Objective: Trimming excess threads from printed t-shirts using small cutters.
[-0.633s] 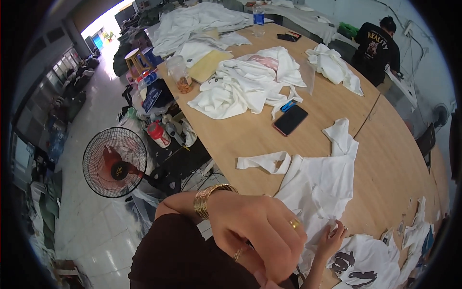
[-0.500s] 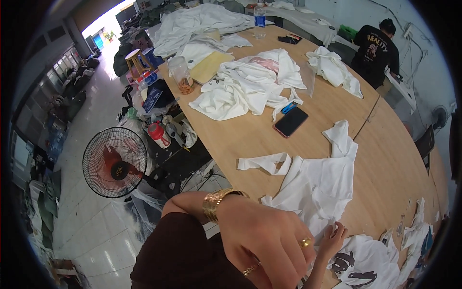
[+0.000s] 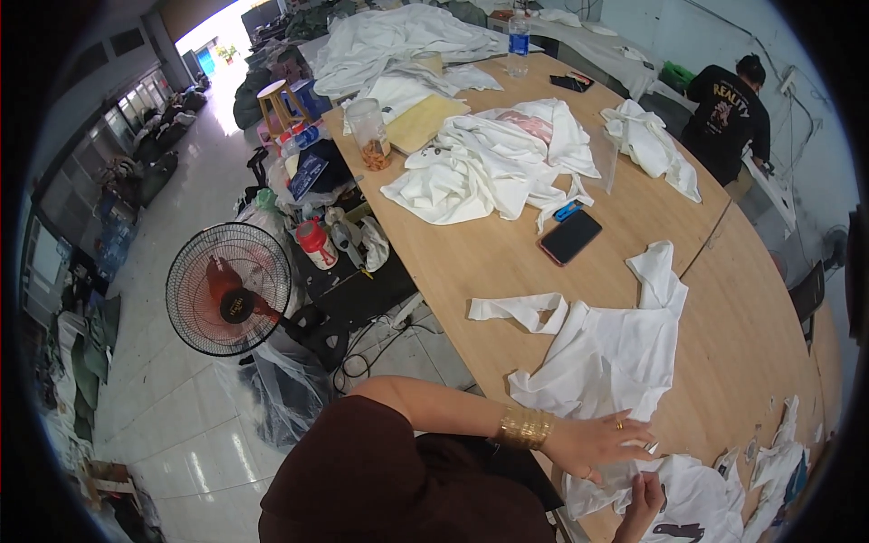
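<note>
My left hand (image 3: 599, 445), with a gold bracelet and rings, lies over white cloth (image 3: 593, 493) at the table's near edge, its fingers stretched out. A small shiny bit shows by its fingertips, too small to name. Just below, my right hand (image 3: 641, 509) has its fingers curled and pinched at the cloth's edge. Beyond the hands a white garment piece (image 3: 625, 348) with a long strap lies spread out. Close by on the right is white cloth with a dark print (image 3: 697, 493).
A phone (image 3: 570, 237), a heap of white garments (image 3: 480, 167), a jar (image 3: 369, 136) and a water bottle (image 3: 518, 45) stand or lie on the wooden table (image 3: 434, 262). A fan (image 3: 231, 290) is on the left. At the far right a person (image 3: 729, 122) faces away.
My left hand has come down from close to the camera onto the cloth, its fingers now spread. My right hand is lower and beside it. The view has shifted slightly.
</note>
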A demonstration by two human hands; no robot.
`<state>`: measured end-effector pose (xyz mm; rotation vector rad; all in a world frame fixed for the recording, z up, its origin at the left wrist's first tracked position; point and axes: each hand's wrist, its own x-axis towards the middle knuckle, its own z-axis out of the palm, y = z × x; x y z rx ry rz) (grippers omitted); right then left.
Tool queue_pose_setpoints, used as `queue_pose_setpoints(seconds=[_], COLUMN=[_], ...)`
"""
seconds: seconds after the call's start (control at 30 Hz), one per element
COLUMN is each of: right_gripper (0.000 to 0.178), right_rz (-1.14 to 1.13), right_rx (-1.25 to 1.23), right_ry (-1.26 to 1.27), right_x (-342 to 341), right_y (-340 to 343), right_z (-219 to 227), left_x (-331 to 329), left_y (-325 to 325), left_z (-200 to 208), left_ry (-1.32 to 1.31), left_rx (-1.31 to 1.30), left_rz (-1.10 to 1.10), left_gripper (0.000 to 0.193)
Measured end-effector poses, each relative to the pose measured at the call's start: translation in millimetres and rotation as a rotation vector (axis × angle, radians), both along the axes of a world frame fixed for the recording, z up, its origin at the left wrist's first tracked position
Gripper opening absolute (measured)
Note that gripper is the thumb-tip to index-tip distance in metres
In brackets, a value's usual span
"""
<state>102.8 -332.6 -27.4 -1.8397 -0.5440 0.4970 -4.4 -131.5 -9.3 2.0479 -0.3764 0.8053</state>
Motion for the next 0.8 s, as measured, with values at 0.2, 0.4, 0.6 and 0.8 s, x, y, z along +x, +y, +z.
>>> queue_pose_setpoints(seconds=[0.2,0.4,0.6,0.8], right_gripper=[0.013,0.016,0.015,0.015], right_rz=[-0.234,-0.398,-0.544,-0.533], right_rx=[-0.077,-0.046,0.189,0.262], right_ry=[-0.102,0.084,0.337,0.397], right_x=[-40.7,-53.1,-77.1,-91.7], right_y=[-39.5,-32.9,-63.4,-77.4], right_z=[32.3,47.1,38.6,28.4], left_x=[63.6,68.8,81.5,75.8], left_y=[-20.2,-17.0,-46.9,-60.4], left_z=[-18.8,-1.9,6.6,6.5], left_ry=[0.472,0.829,1.190,1.110], left_rx=[0.098,-0.252,-0.249,-0.165], left_rz=[-0.675,-0.647,-0.786,-0.851], left_gripper=[0.017,0.021,0.017,0.015])
